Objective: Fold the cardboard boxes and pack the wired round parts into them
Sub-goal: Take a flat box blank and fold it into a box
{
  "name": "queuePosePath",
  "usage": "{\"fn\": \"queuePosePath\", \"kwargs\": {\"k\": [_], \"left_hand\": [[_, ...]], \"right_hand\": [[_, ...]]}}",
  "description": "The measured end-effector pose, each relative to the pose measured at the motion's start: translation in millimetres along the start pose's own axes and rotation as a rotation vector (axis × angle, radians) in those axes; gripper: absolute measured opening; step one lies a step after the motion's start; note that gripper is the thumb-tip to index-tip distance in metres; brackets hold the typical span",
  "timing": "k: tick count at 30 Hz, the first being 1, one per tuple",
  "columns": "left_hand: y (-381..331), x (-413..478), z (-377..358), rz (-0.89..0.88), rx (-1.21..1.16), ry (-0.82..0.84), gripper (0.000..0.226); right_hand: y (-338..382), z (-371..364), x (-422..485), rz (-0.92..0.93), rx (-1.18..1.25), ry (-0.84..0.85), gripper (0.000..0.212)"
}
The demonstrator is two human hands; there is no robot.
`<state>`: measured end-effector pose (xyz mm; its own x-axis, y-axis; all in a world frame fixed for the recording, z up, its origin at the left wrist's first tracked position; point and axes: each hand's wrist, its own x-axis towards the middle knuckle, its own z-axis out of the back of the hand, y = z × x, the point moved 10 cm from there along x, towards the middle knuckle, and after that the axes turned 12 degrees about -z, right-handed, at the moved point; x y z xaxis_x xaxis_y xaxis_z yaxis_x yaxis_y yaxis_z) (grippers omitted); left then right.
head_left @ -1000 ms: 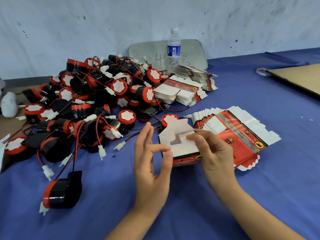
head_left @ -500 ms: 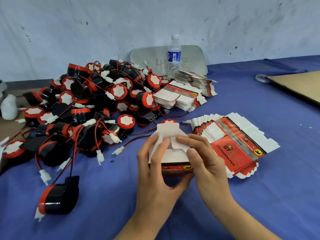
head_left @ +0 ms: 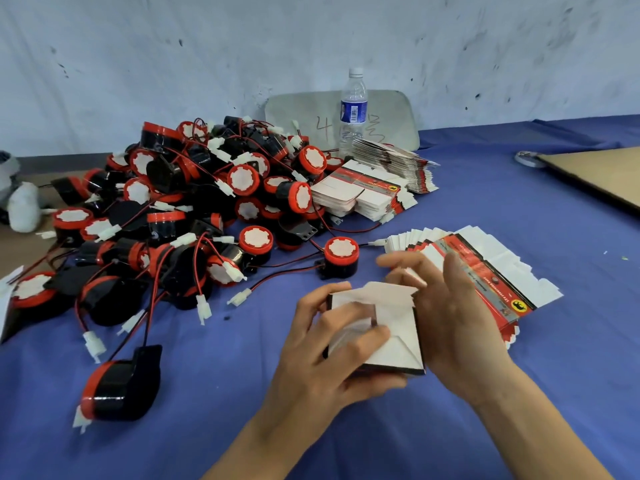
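Observation:
A small cardboard box (head_left: 398, 344), white inside with dark red edges, is between both hands above the blue cloth. My left hand (head_left: 322, 355) grips its left side, thumb across the open end's flaps. My right hand (head_left: 446, 320) holds the right side, fingers over the top flap. A large pile of black and red wired round parts (head_left: 194, 209) lies to the left. One round part (head_left: 341, 256) stands alone just behind the box. A fanned stack of flat boxes (head_left: 491, 271) lies right of my hands.
More flat boxes are stacked at the back (head_left: 363, 192), with another bundle (head_left: 394, 161) behind them. A water bottle (head_left: 353, 112) stands before a grey board (head_left: 391, 116). A lone round part (head_left: 121, 382) lies front left. Brown cardboard (head_left: 595, 171) sits far right.
The box has come toward me and turned so its open end faces up. Both hands have closed round it and pushed the white flaps inward.

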<state>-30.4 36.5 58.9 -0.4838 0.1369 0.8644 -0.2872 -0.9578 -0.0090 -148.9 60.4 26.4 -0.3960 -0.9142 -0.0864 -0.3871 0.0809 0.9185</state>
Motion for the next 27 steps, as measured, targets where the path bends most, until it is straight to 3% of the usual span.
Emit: {"fn": "queuePosePath", "kwargs": {"k": [2, 6, 12, 16, 19, 21, 24, 27], "left_hand": [[-4.1, 2.0, 0.6, -0.049, -0.049, -0.004, 0.035], [-5.7, 1.1, -0.1, -0.083, -0.087, 0.014, 0.036], [0.4, -6.4, 2.3, -0.013, -0.154, -0.087, 0.027], [13.0, -7.5, 13.4, 0.135, -0.221, -0.239, 0.039], [27.2, -12.6, 14.8, 0.341, -0.215, -0.254, 0.054], [46.6, -27.6, 5.9, 0.619, -0.309, -0.262, 0.067], [57.2, -56.9, -32.1, 1.052, -0.643, -0.206, 0.080], [53.0, -73.0, -62.6, 1.232, -0.932, -0.163, 0.107]], "right_hand": [[-6.2, -10.0, -1.5, -0.061, -0.084, 0.121, 0.059], [-9.4, -19.6, -6.2, -0.101, -0.158, 0.257, 0.022], [-10.9, -14.3, -5.7, -0.095, -0.352, 0.201, 0.044], [-12.1, -13.2, -1.1, -0.043, -0.387, 0.126, 0.047], [-7.6, -9.2, 0.5, 0.014, -0.328, 0.054, 0.051], [-2.8, 1.5, 2.8, 0.052, -0.220, -0.037, 0.052], [-9.6, 17.7, 8.2, 0.019, 0.035, -0.136, 0.054], [-17.2, 16.3, 10.4, -0.018, 0.162, -0.119, 0.055]]}}
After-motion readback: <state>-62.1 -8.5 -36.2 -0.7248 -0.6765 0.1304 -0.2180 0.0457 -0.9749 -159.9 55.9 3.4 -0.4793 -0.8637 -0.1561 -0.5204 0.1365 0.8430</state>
